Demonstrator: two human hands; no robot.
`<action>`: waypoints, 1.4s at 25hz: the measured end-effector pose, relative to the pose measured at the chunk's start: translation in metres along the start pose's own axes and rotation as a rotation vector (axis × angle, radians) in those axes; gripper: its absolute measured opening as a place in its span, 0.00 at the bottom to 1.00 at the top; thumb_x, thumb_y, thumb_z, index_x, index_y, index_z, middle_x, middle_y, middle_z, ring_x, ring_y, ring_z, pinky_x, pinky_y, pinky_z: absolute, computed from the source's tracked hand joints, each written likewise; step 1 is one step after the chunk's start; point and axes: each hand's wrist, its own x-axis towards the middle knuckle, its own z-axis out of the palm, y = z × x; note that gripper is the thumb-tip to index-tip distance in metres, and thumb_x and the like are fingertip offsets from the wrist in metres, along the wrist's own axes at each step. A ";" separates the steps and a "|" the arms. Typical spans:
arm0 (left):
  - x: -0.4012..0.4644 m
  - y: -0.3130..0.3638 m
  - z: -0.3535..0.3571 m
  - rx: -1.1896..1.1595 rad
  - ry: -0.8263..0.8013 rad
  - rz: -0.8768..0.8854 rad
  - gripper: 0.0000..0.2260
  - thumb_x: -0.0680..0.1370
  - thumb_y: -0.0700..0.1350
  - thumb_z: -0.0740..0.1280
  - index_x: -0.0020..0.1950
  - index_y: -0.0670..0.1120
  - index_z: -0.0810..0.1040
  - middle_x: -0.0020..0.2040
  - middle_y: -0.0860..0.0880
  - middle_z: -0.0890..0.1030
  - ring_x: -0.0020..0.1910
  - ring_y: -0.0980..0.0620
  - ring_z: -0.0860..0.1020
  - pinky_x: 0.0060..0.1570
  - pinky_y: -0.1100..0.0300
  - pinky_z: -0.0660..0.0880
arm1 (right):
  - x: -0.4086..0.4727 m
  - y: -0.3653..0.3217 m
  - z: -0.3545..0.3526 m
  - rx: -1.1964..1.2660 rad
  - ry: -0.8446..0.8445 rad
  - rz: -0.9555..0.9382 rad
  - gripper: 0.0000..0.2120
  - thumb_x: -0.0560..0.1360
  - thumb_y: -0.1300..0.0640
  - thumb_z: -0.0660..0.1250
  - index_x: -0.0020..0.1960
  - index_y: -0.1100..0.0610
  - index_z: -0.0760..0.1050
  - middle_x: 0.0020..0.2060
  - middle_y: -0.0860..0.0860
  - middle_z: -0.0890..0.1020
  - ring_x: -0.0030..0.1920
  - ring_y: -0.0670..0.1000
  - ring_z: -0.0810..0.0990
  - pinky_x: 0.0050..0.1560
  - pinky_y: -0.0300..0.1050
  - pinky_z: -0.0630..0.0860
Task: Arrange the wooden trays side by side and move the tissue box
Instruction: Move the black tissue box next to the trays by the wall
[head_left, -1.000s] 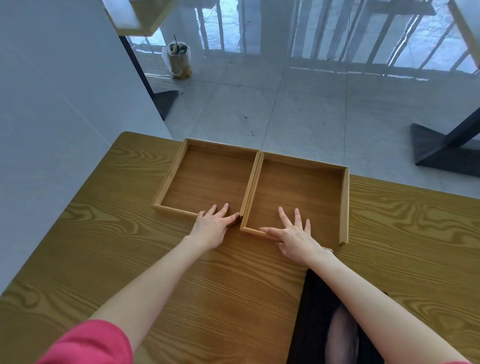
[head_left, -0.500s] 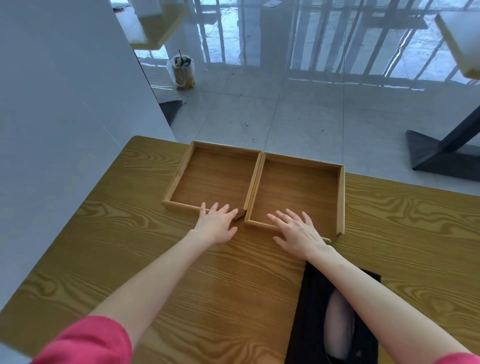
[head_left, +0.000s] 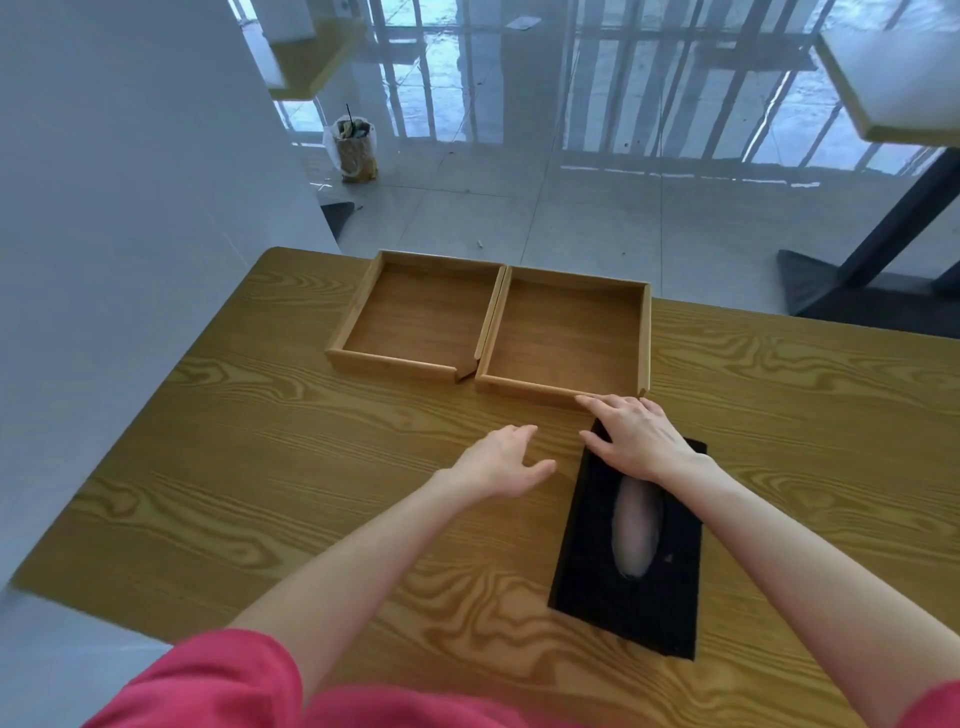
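Two shallow wooden trays sit side by side at the far edge of the table, the left tray (head_left: 421, 322) touching the right tray (head_left: 566, 338). A black tissue box (head_left: 587, 582) with an oval slot lies lengthwise near me, just in front of the right tray. My right hand (head_left: 636, 436) rests on the box's far end, fingers spread over its top, thumb at the box's left edge. My left hand (head_left: 501, 462) hovers open above the table, just left of the box, holding nothing.
The wooden table (head_left: 260, 493) ends at a white wall (head_left: 130, 208) on the left and drops to tiled floor beyond the trays. A cup in a bag (head_left: 356, 150) stands on the floor. Another table's black base (head_left: 852, 291) is at far right.
Both hands have left the trays' front rims and pulled back toward me. The right hand now lies on the tissue box. The view has tilted so more of the box shows.
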 end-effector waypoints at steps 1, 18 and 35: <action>-0.004 0.007 0.010 -0.025 -0.018 0.002 0.30 0.78 0.55 0.60 0.75 0.45 0.55 0.76 0.44 0.61 0.75 0.46 0.60 0.73 0.51 0.61 | -0.006 0.003 0.000 -0.006 -0.009 0.008 0.25 0.79 0.48 0.56 0.74 0.51 0.57 0.72 0.53 0.67 0.72 0.55 0.64 0.74 0.54 0.57; -0.013 0.047 0.070 -0.136 0.070 -0.104 0.23 0.74 0.53 0.65 0.64 0.42 0.68 0.60 0.43 0.78 0.60 0.42 0.76 0.57 0.50 0.75 | -0.036 0.025 -0.001 0.008 -0.126 -0.050 0.33 0.74 0.63 0.61 0.74 0.45 0.54 0.76 0.53 0.53 0.76 0.55 0.52 0.75 0.51 0.52; -0.026 -0.055 -0.035 0.311 0.162 0.048 0.26 0.75 0.47 0.63 0.73 0.49 0.61 0.66 0.47 0.74 0.63 0.46 0.73 0.56 0.52 0.73 | -0.013 -0.075 0.010 0.104 0.093 0.099 0.29 0.73 0.47 0.65 0.71 0.53 0.62 0.59 0.59 0.73 0.58 0.61 0.75 0.55 0.52 0.75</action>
